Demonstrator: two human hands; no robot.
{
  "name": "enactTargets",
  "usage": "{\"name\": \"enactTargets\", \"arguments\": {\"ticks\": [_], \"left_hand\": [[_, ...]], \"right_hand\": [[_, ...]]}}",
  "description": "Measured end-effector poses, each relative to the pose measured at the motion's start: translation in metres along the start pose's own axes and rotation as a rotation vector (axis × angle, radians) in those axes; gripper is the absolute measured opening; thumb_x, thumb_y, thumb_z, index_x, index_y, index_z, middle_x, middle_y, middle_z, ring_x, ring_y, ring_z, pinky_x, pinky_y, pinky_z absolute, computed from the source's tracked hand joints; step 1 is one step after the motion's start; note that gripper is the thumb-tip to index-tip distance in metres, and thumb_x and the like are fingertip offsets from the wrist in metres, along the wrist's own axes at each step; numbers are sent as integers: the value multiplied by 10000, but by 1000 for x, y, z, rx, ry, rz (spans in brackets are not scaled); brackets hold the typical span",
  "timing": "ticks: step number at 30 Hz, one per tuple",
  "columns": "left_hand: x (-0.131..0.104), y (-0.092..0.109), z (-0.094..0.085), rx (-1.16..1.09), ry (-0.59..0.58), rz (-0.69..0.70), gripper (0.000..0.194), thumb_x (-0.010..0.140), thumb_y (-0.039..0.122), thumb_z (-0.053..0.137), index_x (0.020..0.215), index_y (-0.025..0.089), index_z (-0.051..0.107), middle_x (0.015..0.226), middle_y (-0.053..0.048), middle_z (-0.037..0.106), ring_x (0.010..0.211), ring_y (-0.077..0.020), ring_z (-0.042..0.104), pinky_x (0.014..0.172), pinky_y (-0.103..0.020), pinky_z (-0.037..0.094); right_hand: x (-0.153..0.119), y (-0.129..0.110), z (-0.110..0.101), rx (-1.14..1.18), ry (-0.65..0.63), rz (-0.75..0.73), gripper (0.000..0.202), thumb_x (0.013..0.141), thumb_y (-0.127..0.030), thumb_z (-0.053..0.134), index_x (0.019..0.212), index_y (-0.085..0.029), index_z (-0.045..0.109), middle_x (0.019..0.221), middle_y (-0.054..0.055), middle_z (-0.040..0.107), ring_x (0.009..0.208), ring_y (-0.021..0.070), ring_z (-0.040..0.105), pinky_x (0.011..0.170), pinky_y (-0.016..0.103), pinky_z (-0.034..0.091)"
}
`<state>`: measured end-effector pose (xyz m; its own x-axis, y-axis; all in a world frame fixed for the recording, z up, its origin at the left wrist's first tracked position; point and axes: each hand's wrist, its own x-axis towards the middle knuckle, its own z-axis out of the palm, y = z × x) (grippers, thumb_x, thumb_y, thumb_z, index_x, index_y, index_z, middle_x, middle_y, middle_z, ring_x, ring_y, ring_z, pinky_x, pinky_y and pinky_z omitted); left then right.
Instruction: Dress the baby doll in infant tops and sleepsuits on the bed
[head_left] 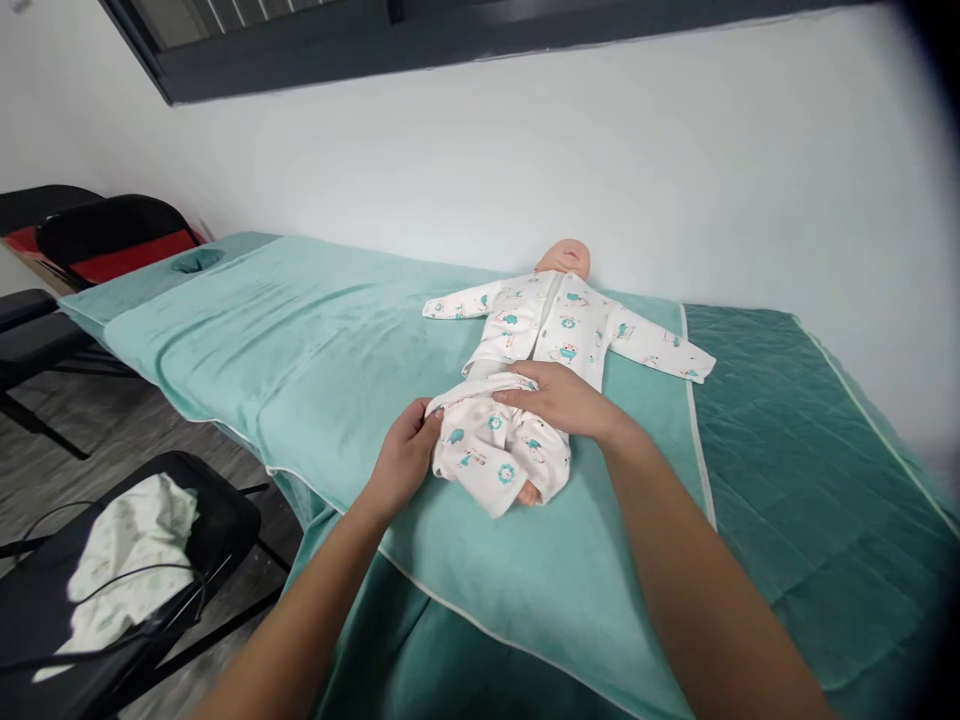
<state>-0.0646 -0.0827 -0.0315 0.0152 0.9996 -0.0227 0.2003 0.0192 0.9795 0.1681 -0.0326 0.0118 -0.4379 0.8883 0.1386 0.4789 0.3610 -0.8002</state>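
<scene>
A baby doll (567,258) lies on its back on the green-covered bed (337,330), its head by the wall. It wears a white printed top (574,325), parted at the lower front, sleeves spread wide. White printed pants (487,445) cover its legs; a bit of foot shows at one hem. My left hand (409,445) pinches the pants' waistband at its left edge. My right hand (551,395) rests over the waistband's other side, thumb on the pants, fingers partly hidden at the cloth.
A black chair (217,515) at the lower left holds a crumpled white printed cloth (135,550) and a black cable. More black chairs (112,230) stand at the far left. A white wall (450,160) runs behind the bed, and a darker green quilted cover (787,430) lies at right.
</scene>
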Motion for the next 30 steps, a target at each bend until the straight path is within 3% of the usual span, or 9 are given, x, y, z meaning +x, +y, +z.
{"name": "enactTargets", "arguments": {"ticks": [4, 10, 16, 24, 30], "left_hand": [[29, 7, 3, 194, 86, 105, 297, 906, 456, 506, 981, 197, 633, 838, 1, 648, 763, -160, 558, 653, -245, 425], [75, 11, 13, 415, 107, 373, 270, 928, 359, 438, 1025, 192, 626, 975, -44, 704, 874, -189, 620, 772, -289, 466], [114, 10, 15, 616, 52, 564, 317, 944, 373, 414, 1113, 194, 613, 1020, -72, 704, 936, -218, 637, 801, -316, 465], [118, -8, 19, 683, 103, 656, 330, 979, 369, 364, 1150, 196, 587, 1052, -77, 684, 952, -218, 633, 776, -309, 452], [119, -6, 13, 441, 72, 582, 281, 947, 353, 431, 1038, 190, 642, 939, -32, 683, 837, -171, 595, 752, -276, 440]], "right_hand": [[0, 3, -2, -6, 1, 1, 312, 853, -504, 587, 950, -222, 679, 947, 23, 699, 866, 212, 615, 758, 314, 455], [1, 5, -2, -11, 25, 3, 204, 834, -404, 620, 954, -244, 660, 978, 0, 698, 887, 205, 622, 749, 305, 444], [10, 13, 2, -33, 231, 89, 188, 834, -334, 574, 962, -217, 647, 956, -2, 700, 850, 194, 616, 726, 295, 434], [18, 19, 11, -26, 420, 142, 212, 864, -317, 547, 1019, -215, 650, 1017, 13, 701, 905, 200, 607, 798, 308, 423], [17, 13, 16, 51, 441, 147, 182, 873, -367, 587, 973, -226, 645, 967, -5, 697, 878, 190, 611, 775, 303, 434]]}}
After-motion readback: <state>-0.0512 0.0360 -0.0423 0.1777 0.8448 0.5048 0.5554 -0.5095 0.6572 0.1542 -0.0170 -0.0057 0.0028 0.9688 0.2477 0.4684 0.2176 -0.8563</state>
